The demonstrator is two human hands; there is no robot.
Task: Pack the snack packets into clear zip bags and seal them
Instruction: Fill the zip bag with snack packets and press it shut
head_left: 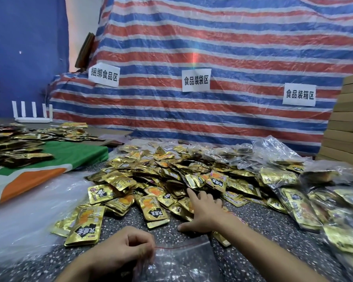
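A big heap of gold snack packets (171,180) covers the speckled table (273,226) in front of me. My left hand (128,249) grips the left edge of a clear zip bag (183,259) with a red seal line, near the bottom of the view. My right hand (204,210) lies spread, fingers straight, on the packets at the near edge of the heap. Whether a packet sits under its palm is hidden. Filled clear bags of packets (306,204) lie at the right.
A green and orange cloth (55,159) at the left carries more packets (16,143). Loose clear plastic (29,210) lies at the near left. Cardboard boxes (346,123) are stacked at the far right. A striped tarp with paper signs (196,80) stands behind. A white router (33,112) sits at far left.
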